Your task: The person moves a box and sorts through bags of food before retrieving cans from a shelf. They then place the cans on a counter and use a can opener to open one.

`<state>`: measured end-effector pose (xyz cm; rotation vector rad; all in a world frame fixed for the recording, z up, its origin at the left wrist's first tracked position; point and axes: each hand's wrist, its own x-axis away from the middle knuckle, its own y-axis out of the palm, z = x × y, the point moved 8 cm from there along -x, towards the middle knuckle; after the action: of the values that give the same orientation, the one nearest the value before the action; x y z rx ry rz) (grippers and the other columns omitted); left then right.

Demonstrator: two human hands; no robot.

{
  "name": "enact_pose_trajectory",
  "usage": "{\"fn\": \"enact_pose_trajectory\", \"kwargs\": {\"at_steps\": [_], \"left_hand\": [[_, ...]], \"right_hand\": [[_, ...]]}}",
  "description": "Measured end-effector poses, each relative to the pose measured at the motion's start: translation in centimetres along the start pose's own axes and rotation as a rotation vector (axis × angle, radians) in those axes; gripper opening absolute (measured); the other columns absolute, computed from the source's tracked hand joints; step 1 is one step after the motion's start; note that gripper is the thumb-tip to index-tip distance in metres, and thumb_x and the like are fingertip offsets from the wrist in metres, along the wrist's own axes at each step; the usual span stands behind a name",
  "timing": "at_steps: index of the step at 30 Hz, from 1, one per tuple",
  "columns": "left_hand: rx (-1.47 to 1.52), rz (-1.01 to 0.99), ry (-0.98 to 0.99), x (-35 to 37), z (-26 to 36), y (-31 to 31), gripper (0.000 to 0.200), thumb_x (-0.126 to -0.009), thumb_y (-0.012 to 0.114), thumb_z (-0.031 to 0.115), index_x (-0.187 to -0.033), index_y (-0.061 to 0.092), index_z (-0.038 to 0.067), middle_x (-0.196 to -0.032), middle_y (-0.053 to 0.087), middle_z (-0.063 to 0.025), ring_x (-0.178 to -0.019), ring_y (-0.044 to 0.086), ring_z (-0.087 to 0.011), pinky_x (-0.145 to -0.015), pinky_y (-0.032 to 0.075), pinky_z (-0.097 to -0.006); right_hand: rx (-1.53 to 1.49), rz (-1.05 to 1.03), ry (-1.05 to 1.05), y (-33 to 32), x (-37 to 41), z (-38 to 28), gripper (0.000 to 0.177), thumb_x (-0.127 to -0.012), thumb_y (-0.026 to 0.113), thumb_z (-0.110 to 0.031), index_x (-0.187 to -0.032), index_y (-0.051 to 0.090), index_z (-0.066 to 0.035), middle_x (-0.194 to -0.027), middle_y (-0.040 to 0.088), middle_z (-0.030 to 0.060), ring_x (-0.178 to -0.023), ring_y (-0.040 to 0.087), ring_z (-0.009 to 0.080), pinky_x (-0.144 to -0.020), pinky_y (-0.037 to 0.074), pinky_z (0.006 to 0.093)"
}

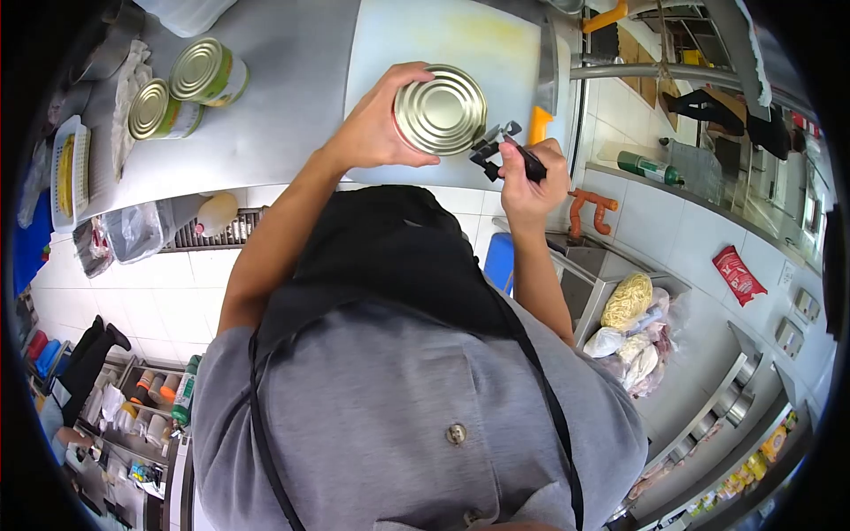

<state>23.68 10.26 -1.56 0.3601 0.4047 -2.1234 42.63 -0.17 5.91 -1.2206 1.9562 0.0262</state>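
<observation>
My left hand [376, 119] is wrapped round the side of a large tin can [441, 108], whose ringed metal lid faces up toward me. A black and metal can opener [509, 152] is held in my right hand [536, 181], its metal head close to the can's right rim; whether it touches the rim I cannot tell. Both hands are over the front part of a white cutting board [491, 44]. Two more cans with green labels, a larger one [211, 73] and a smaller one [162, 111], stand on the steel counter [283, 97] at the left.
An orange-handled knife [541, 124] lies at the board's right edge. Beside the two cans is a crumpled cloth [130, 111], and a white basket [81, 168] stands at the counter's far left. Bagged food [633, 332] lies at the lower right. Other people are partly visible farther off.
</observation>
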Motion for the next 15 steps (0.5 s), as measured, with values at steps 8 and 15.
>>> {"fn": "enact_pose_trajectory", "kwargs": {"at_steps": [8,15], "left_hand": [[0.113,0.028,-0.039,0.5,-0.9,0.2,0.103,-0.051,0.095,0.019,-0.138,0.042,0.016,-0.143,0.044,-0.0172,-0.13,0.048,-0.036,-0.107,0.042,-0.0425],[0.021,0.026,-0.003,0.3,0.0,0.2,0.107,-0.049,0.096,0.013,-0.139,0.036,0.015,-0.141,0.044,-0.0199,-0.13,0.048,-0.0349,-0.108,0.04,-0.043]], "right_hand": [[0.046,-0.014,-0.075,0.0,0.1,-0.6,0.034,-0.075,0.085,-0.005,-0.087,0.054,-0.003,-0.063,0.056,0.0073,-0.053,0.049,0.0171,-0.047,0.038,0.0269],[0.015,-0.123,-0.036,0.4,-0.5,-0.9,0.027,-0.084,0.076,0.0,-0.089,0.049,0.0,-0.069,0.055,0.0094,-0.05,0.053,0.0098,-0.045,0.041,0.0224]]}}
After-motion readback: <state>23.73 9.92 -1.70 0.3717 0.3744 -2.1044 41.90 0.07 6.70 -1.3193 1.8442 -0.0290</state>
